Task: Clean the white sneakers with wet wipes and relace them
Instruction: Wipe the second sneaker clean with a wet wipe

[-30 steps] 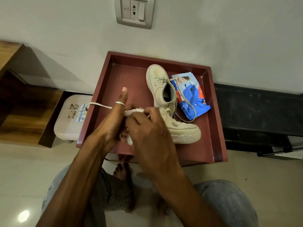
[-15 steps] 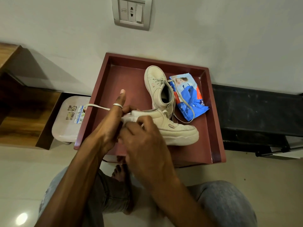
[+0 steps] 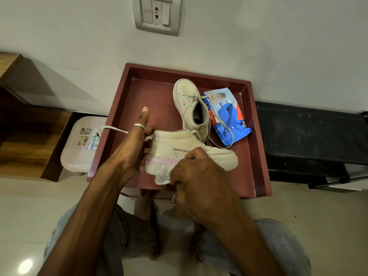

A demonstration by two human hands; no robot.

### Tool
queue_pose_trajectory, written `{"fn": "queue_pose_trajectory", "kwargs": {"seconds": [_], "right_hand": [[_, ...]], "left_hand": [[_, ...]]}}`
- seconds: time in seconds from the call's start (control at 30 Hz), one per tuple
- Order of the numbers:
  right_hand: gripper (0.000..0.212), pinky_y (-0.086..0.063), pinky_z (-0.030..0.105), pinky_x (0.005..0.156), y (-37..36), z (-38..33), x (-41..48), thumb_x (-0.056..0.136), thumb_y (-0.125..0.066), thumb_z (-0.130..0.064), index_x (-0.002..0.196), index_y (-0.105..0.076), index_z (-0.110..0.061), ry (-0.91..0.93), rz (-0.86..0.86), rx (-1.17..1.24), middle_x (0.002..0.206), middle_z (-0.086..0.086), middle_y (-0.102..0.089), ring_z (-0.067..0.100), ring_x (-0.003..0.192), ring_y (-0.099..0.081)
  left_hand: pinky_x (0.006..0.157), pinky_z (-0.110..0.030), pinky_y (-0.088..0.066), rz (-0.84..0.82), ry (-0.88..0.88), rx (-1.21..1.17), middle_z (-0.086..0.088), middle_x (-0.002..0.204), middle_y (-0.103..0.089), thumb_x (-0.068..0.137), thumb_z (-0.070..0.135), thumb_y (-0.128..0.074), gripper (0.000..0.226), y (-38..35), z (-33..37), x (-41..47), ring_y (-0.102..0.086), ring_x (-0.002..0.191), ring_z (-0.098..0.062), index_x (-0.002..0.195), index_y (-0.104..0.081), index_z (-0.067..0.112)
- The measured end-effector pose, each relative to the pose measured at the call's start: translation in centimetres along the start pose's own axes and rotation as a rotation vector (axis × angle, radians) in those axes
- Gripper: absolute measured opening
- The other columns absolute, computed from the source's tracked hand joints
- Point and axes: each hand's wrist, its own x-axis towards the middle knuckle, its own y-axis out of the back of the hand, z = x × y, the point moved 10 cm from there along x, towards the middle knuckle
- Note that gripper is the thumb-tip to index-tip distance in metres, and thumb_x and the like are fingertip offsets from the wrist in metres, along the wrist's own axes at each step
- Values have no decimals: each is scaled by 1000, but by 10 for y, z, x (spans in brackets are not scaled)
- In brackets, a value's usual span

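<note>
Holding near shoe (image 3: 191, 152) by the heel with left hand (image 3: 129, 156), fingers curled behind it, thumb straight up; lace (image 3: 113, 128) trailing left. Pressing wipe (image 3: 162, 177), bunched in curled right hand (image 3: 199, 176), to the sole edge. Sitting in near half of tray (image 3: 256, 156), toe right. Probably light, sole stiff, upper soft: best braced at heel. Wipe limp, likely slippery.

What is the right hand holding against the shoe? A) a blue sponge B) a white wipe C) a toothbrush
B: the right hand grips a crumpled white wipe against the sole edge of the near sneaker, which the left hand holds at the heel.
</note>
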Motion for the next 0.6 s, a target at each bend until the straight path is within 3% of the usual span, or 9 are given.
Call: {"fn": "queue_pose_trajectory", "kwargs": {"seconds": [0.07, 0.13, 0.2, 0.3, 0.37, 0.4, 0.5, 0.6], "right_hand": [[16, -50, 32, 54, -2, 10, 1, 69, -61, -8, 74, -72, -19, -9, 31, 71, 76, -7, -67, 16, 88, -53], [21, -52, 35, 64, -2, -1, 3, 74, -56, -7, 82, -73, -17, 42, 80, 160, 84, -8, -70, 17, 92, -50], [25, -50, 28, 74, -5, -25, 5, 79, -52, -8, 91, -72, -16, 124, 103, 174, 94, -6, -71, 18, 94, -48], [20, -39, 20, 70, -11, -46, 3, 77, -63, -6, 93, -73, -13, 199, 92, 134, 94, -3, -72, 20, 94, -51], [15, -34, 16, 69, -10, -37, 2, 75, -65, -7, 85, -71, -14, 195, 94, 112, 88, -5, -71, 20, 93, -52], [14, -40, 17, 69, -9, -27, 2, 75, -64, -8, 84, -71, -16, 171, 93, 120, 87, -6, -70, 19, 93, -51], [21, -53, 34, 66, -2, 12, 3, 74, -61, -6, 84, -73, -20, 59, 147, 167, 89, -12, -71, 15, 94, -52], [26, -54, 37, 71, 8, 42, 4, 70, -59, -1, 79, -75, -19, 1, 254, 241, 86, -12, -73, 14, 89, -60]], "left_hand": [[84, -49, -54, 20, 6, -1, -3, 103, -77, 83, 90, -26, 79, 2, -1, 1, -70, 94, -24, 95, -77, 31], [83, -48, -52, 30, 6, 7, -1, 103, -77, 84, 89, -27, 76, 2, 0, 1, -68, 93, -24, 93, -78, 34], [87, -50, -53, 25, -1, 22, -4, 105, -76, 84, 89, -27, 74, 2, 1, 0, -68, 98, -31, 84, -78, 36], [104, -58, -47, 19, -12, 21, -9, 107, -76, 85, 88, -28, 74, 1, 3, -3, -66, 112, -39, 73, -77, 34], [96, -52, -52, 28, -14, 33, -7, 104, -76, 84, 88, -28, 74, 4, 2, -1, -67, 103, -32, 79, -78, 34], [93, -51, -54, 32, -13, 42, -5, 105, -76, 83, 89, -29, 73, 4, 1, -1, -69, 102, -30, 85, -78, 34], [97, -59, -53, 27, -12, 66, -8, 108, -78, 75, 93, -40, 80, 2, -2, -2, -73, 102, -36, 108, -76, 30], [100, -60, -51, 17, -47, 117, -6, 106, -78, 72, 92, -48, 78, -1, 1, -4, -75, 99, -35, 114, -71, 31]]}}
